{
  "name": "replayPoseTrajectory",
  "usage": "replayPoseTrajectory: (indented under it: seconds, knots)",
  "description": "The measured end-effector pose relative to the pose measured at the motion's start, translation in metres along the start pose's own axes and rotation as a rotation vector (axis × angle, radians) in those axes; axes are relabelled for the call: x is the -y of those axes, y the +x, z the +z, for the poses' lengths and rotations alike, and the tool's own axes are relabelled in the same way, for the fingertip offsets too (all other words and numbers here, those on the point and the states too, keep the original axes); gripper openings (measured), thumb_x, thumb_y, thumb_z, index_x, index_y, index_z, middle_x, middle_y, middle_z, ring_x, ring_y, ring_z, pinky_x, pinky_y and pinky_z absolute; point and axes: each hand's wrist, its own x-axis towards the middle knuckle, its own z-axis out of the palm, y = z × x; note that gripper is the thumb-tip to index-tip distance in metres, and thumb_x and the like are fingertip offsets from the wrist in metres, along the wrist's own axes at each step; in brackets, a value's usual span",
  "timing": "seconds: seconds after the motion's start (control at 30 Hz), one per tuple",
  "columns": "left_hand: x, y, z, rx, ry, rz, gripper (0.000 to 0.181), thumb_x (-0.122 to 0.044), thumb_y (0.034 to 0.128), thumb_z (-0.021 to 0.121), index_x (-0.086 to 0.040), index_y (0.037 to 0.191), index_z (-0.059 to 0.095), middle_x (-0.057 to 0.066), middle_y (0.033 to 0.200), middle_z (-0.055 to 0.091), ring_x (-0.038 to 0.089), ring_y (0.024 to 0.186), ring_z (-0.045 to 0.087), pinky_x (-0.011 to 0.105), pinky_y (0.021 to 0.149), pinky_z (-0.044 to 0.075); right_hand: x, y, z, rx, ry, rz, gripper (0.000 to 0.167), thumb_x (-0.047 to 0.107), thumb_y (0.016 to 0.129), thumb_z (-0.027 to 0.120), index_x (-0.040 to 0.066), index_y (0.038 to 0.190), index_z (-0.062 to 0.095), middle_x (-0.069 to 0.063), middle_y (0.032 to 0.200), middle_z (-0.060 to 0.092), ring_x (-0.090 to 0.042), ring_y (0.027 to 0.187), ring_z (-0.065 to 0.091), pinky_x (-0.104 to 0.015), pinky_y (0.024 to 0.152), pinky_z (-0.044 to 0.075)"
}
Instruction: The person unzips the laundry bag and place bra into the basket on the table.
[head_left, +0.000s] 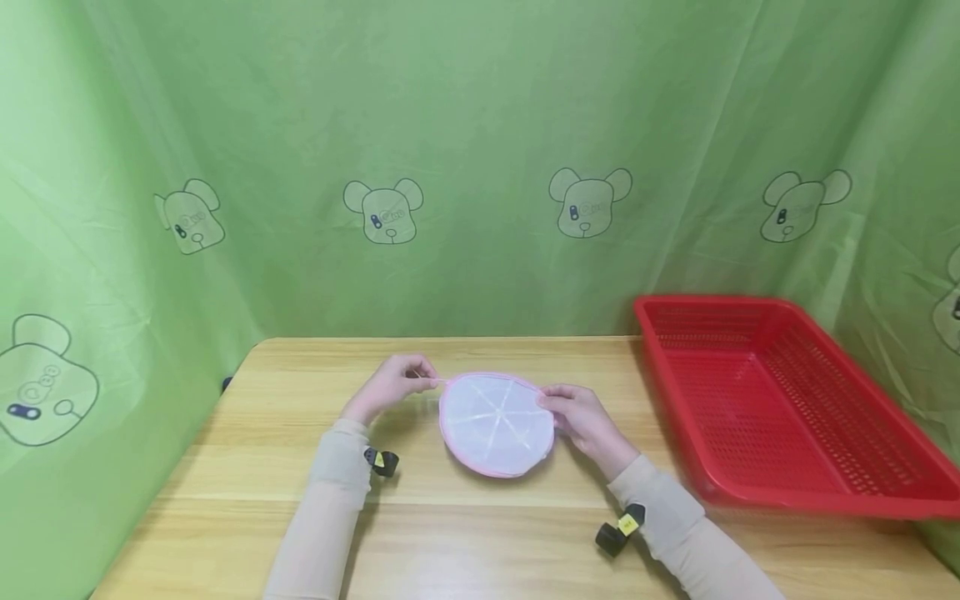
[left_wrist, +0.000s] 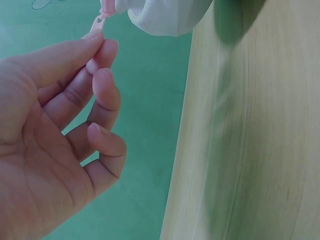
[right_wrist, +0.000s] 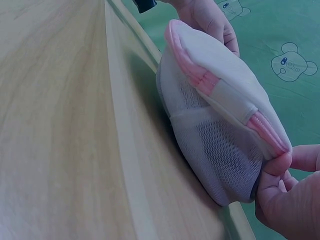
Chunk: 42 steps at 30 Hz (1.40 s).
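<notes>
A round white mesh laundry bag (head_left: 497, 425) with pink zip trim is held up over the wooden table between both hands. My left hand (head_left: 396, 383) pinches the small pink zip pull (left_wrist: 98, 22) at the bag's upper left edge, thumb against index finger, the other fingers loosely bent. On the opposite side my right hand (head_left: 581, 417) pinches the bag's rim between thumb and fingers. The right wrist view shows the bag's mesh side (right_wrist: 220, 150) and the pink zip (right_wrist: 265, 131) along its edge, partly covered by a white flap (right_wrist: 232, 102).
A large red plastic basket (head_left: 697, 450) stands on the right of the wooden table (head_left: 465, 542). Green curtains (head_left: 480, 283) with printed bear heads enclose the back and sides.
</notes>
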Motion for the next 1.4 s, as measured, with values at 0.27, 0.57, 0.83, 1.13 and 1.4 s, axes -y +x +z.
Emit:
replayPoseTrajectory:
  seconds: [0.27,0.57,0.83,1.13,1.4]
  knots:
    - [0.001,-0.001,-0.002,0.029,-0.004,0.016,0.008,-0.013,0.0872,0.070,-0.009,0.094,0.069,0.006,0.094,0.068,0.017,0.088,0.060,0.030,0.082,0.052,0.000,0.000,0.000,-0.001,0.010,-0.006,0.036,-0.001,0.091,0.061,-0.013,0.123,0.050,-0.001,0.092,0.065,-0.006,0.078,0.064,-0.019,0.072,0.057]
    - [0.002,-0.004,-0.003,0.077,-0.041,0.001,0.010,-0.011,0.0878,0.069,-0.006,0.096,0.068,0.009,0.094,0.068,0.016,0.089,0.061,0.031,0.085,0.052,-0.002,0.001,0.000,-0.003,0.022,-0.011,0.034,-0.003,0.091,0.060,-0.013,0.122,0.050,0.000,0.091,0.064,-0.005,0.080,0.063,-0.018,0.074,0.056]
    - [0.005,-0.004,-0.005,0.114,-0.043,-0.022,0.009,-0.011,0.0869,0.069,-0.009,0.095,0.068,0.005,0.093,0.070,0.016,0.089,0.064,0.032,0.087,0.052,-0.002,0.001,0.001,-0.021,0.045,-0.007,0.033,-0.004,0.090,0.059,-0.013,0.121,0.051,0.000,0.092,0.063,-0.006,0.082,0.063,-0.017,0.078,0.056]
    - [0.004,-0.002,0.001,0.059,-0.024,-0.015,0.009,-0.013,0.0877,0.069,-0.008,0.095,0.068,0.006,0.092,0.068,0.015,0.087,0.062,0.030,0.082,0.053,-0.002,0.001,-0.002,0.006,0.096,0.023,0.034,-0.005,0.088,0.061,-0.010,0.120,0.051,-0.001,0.091,0.066,-0.009,0.081,0.066,-0.022,0.078,0.058]
    - [-0.002,0.001,0.007,-0.014,-0.012,-0.055,0.008,-0.014,0.0873,0.070,-0.009,0.093,0.069,0.006,0.090,0.067,0.016,0.083,0.061,0.032,0.078,0.054,0.000,0.001,-0.005,0.038,0.055,0.021,0.031,0.003,0.087,0.067,-0.006,0.114,0.055,-0.002,0.086,0.067,-0.008,0.076,0.065,-0.020,0.071,0.057]
